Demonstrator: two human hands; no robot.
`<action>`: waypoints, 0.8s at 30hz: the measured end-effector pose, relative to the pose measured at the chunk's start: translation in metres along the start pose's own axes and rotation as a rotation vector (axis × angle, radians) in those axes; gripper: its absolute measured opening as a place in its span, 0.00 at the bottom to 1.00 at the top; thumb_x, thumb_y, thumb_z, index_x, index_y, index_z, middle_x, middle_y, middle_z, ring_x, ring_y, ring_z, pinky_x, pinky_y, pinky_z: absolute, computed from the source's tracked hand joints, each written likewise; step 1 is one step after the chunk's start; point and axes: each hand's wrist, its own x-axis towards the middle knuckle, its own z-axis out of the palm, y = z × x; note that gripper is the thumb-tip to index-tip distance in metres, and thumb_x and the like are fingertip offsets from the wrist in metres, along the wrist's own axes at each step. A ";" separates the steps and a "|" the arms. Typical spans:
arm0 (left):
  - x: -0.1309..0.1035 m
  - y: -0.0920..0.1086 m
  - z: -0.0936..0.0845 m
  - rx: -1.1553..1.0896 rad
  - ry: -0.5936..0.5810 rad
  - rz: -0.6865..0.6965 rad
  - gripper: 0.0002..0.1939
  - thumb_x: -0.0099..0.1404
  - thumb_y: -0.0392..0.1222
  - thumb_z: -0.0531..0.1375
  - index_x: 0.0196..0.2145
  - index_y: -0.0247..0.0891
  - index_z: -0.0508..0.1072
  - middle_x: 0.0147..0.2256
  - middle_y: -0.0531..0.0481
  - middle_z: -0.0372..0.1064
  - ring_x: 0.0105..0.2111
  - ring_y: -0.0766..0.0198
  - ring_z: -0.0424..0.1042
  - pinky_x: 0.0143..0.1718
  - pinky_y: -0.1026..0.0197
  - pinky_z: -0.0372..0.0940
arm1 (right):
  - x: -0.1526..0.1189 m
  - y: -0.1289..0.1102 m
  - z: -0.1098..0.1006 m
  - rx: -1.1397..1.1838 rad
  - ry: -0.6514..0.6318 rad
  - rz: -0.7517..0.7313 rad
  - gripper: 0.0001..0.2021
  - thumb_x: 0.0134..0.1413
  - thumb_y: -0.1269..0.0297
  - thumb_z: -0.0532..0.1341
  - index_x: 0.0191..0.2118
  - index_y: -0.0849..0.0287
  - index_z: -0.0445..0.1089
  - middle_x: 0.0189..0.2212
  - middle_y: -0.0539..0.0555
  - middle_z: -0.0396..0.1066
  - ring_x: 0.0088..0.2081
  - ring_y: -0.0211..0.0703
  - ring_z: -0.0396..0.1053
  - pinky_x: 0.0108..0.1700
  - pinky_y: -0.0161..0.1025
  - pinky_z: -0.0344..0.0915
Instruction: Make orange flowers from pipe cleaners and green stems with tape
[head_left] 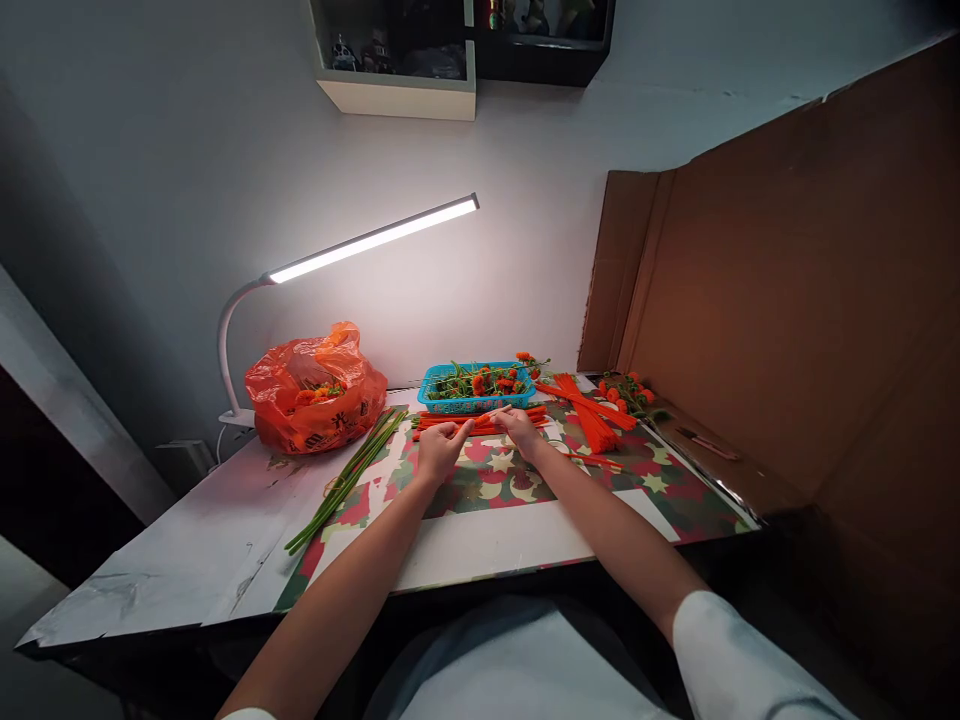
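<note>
My left hand [442, 448] and my right hand [519, 430] are close together over the middle of the table, both with fingers pinched. Between them is a small orange piece [484, 420] that looks like a pipe cleaner; its exact shape is too small to tell. Just behind my hands lies a row of orange pipe cleaners [525, 415], partly hidden by my fingers. To the right, more orange pipe cleaners [596, 430] lie crossed in a loose bundle. A blue basket [457, 405] beyond my hands holds orange flowers with green stems.
A red plastic bag [352, 385] with orange flowers stands left, under a lit lamp [375, 238]. Long green stems [349, 480] lie at the left. Orange flowers [626, 392] rest at the back right, near a tall cardboard panel [750, 280]. A wall cabinet [405, 98] hangs above.
</note>
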 end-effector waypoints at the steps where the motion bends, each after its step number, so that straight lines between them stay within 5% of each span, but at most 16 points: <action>1: 0.000 0.000 0.000 0.017 0.006 0.014 0.27 0.56 0.60 0.54 0.13 0.38 0.51 0.15 0.56 0.44 0.18 0.70 0.45 0.21 0.63 0.44 | 0.000 -0.001 -0.001 -0.010 0.001 0.012 0.13 0.35 0.55 0.61 0.16 0.58 0.61 0.18 0.48 0.59 0.27 0.37 0.57 0.32 0.36 0.56; 24: -0.003 -0.001 0.004 0.126 0.039 0.089 0.27 0.56 0.60 0.54 0.13 0.39 0.49 0.14 0.57 0.43 0.18 0.70 0.44 0.22 0.62 0.43 | -0.004 -0.010 -0.002 0.011 -0.005 0.131 0.10 0.36 0.63 0.57 0.15 0.57 0.54 0.15 0.46 0.52 0.21 0.33 0.50 0.27 0.36 0.53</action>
